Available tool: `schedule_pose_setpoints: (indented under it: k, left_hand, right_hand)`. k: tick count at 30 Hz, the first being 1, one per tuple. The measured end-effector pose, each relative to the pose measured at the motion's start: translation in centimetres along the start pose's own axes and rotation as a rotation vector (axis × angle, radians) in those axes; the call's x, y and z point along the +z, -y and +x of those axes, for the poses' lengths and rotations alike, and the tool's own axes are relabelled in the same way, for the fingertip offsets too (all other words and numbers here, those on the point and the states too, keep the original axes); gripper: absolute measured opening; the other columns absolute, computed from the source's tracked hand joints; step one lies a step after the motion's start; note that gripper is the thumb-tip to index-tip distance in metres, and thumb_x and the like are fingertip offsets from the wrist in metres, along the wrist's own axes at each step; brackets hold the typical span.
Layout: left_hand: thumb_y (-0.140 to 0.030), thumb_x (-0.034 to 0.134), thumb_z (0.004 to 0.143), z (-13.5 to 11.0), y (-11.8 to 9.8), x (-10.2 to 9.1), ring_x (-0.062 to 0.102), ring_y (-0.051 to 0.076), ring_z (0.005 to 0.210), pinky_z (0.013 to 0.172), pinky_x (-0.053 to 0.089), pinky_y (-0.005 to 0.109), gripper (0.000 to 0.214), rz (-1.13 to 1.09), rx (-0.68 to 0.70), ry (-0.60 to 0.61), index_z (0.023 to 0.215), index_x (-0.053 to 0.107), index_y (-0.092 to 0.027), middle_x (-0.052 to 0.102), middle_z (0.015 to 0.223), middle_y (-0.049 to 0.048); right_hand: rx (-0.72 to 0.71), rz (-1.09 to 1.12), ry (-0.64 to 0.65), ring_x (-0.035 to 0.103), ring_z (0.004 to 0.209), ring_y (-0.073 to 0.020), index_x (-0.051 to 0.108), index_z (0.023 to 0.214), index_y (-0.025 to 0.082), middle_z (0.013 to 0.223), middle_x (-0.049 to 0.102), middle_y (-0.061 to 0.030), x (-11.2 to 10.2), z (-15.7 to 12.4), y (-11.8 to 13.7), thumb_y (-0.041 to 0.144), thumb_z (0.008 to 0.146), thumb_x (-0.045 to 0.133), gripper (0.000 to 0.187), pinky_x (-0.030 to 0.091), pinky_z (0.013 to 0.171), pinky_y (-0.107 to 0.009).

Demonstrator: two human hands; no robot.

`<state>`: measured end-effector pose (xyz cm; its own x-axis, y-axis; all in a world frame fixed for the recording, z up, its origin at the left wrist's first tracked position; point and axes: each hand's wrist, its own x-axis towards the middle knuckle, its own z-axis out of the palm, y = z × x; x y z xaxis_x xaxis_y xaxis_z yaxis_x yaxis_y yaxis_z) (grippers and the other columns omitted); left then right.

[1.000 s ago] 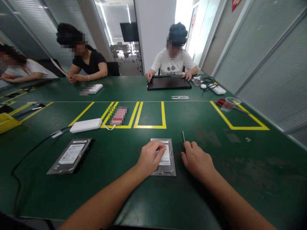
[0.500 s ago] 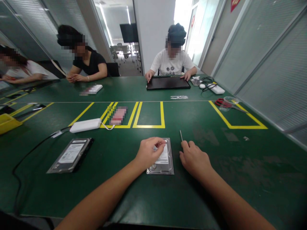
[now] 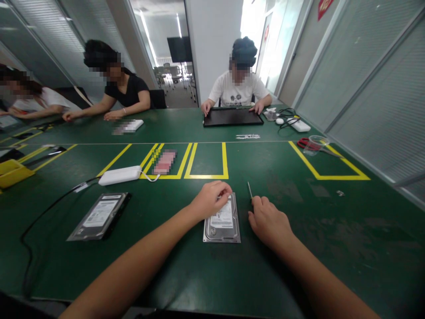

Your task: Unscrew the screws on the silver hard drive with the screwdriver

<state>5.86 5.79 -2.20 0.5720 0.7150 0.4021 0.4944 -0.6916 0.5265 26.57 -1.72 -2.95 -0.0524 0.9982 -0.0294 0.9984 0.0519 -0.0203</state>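
Note:
A silver hard drive (image 3: 221, 228) with a white label lies flat on the green table in front of me. My left hand (image 3: 212, 199) is over its upper left part, with the fingers curled toward the thumb. Whether anything small sits between those fingertips is hidden. Just right of the drive, my right hand (image 3: 269, 221) rests closed around a screwdriver (image 3: 249, 190). Only its thin metal shaft shows, pointing away from me; the fingers cover the handle. A second hard drive (image 3: 101, 217) lies at the left, apart from both hands.
A white power bank (image 3: 120, 175) with a black cable (image 3: 53, 206) lies beyond the second drive, wired to a blurred phone (image 3: 165, 162). Red-handled scissors (image 3: 303, 142) and a clear cup (image 3: 315, 144) stand far right, near small bits (image 3: 340, 193). Across the table a person handles a black panel (image 3: 233, 117).
My left hand has moved up toward the drive's far edge, uncovering more of its label. My right hand stays almost in place. The co-worker in black has spread their hands apart.

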Motion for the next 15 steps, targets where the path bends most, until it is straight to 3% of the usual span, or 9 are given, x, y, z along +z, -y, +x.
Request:
schedule_pose_setpoints:
  k: [5,15]
  left_hand:
    - [-0.013,0.055,0.084,1.0,0.8,0.1,0.059,0.014,0.075,0.071,0.045,0.025,0.009,-0.010,0.057,0.056,0.089,0.063,-0.015,0.064,0.081,0.0018]
    - [-0.015,0.051,0.092,3.3,2.3,0.8,0.061,0.017,0.086,0.082,0.047,0.030,0.012,0.040,0.047,0.183,0.094,0.063,-0.016,0.068,0.092,0.0041]
  right_hand:
    - [0.006,-0.001,0.009,0.064,0.095,-0.0239,0.049,0.109,0.017,0.106,0.058,-0.0100,-0.1,0.0,0.1,0.027,0.095,0.048,0.017,0.041,0.062,-0.029]
    - [0.003,0.000,0.011,0.064,0.095,-0.0236,0.048,0.111,0.017,0.106,0.058,-0.0101,0.0,0.0,0.0,0.028,0.096,0.048,0.018,0.039,0.061,-0.029]
